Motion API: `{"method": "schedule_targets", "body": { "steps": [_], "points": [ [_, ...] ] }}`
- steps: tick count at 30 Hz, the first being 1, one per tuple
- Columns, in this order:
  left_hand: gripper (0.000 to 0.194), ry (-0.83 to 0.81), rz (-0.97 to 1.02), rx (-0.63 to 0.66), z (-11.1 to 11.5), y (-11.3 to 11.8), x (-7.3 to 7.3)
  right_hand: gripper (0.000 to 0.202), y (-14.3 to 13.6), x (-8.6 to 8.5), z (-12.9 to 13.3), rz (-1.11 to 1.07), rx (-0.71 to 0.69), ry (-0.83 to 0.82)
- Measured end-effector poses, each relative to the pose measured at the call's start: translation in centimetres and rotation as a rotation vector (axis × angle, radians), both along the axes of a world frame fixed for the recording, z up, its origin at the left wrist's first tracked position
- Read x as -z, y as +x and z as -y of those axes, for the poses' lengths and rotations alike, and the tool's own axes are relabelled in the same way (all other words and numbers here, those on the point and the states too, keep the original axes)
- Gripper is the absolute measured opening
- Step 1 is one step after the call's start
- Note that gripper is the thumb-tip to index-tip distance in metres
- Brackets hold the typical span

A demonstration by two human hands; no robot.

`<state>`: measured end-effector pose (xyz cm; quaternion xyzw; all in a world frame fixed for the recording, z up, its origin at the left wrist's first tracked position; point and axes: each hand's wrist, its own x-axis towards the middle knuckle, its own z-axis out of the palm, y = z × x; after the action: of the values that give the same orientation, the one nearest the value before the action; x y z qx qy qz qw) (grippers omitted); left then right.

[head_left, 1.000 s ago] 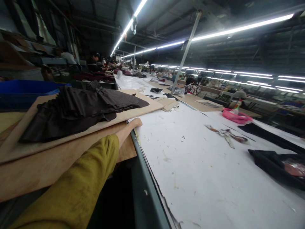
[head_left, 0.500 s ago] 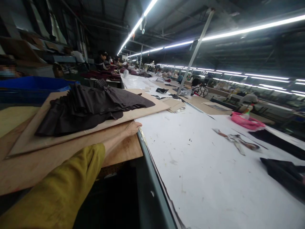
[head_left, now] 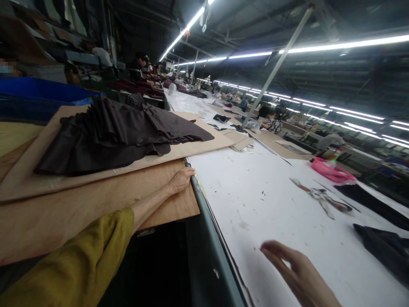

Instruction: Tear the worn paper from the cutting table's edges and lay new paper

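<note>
My left hand [head_left: 181, 180], at the end of a mustard sleeve, rests on a bare plywood board [head_left: 166, 204]. Its fingers lie together, with their tips at the green edge [head_left: 204, 200] of the white-topped table [head_left: 243, 187]; nothing shows in them. Just beyond that hand, a pile of dark brown fabric pieces [head_left: 128, 132] sits on brown paperboard [head_left: 140, 164]. My right hand [head_left: 295, 266] is over the near part of the white table, thumb and fingers apart, holding nothing. A pair of scissors [head_left: 319, 196] lies farther off on the white surface.
Dark cloth pieces [head_left: 383, 243] and a pink basket [head_left: 330, 170] lie at the right. A blue bin [head_left: 41, 96] stands at the left. A slanting metal post [head_left: 276, 68] rises behind paper scraps [head_left: 238, 138]. Several people work in the background.
My right hand has come into view at the lower right, over the white table. My left hand stays at the table edge. The view has tilted slightly.
</note>
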<state>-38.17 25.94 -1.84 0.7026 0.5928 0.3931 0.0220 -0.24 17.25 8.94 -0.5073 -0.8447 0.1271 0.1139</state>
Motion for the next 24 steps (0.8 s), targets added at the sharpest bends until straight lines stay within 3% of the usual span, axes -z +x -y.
{"method": "schedule_targets", "body": {
  "steps": [3, 8, 16, 24],
  "points": [
    [0.042, 0.005, 0.002, 0.0, 0.1, 0.0, -0.1, 0.037, -4.7, 0.6, -5.6, -0.048, -0.084, -0.131],
    [0.042, -0.004, 0.036, 0.006, 0.2, 0.0, -0.2, 0.021, -11.6, 1.5, -10.8, 0.033, -0.155, -0.066],
    [0.031, -0.011, 0.114, -0.058, -0.3, -0.7, -0.3, 0.03, -19.2, 3.1, -15.3, 0.081, -0.233, -0.012],
    [0.041, 0.061, 0.125, -0.134, -0.1, -0.6, -0.6, 0.033, -21.9, 4.9, -17.4, 0.177, -0.302, 0.072]
  ]
}}
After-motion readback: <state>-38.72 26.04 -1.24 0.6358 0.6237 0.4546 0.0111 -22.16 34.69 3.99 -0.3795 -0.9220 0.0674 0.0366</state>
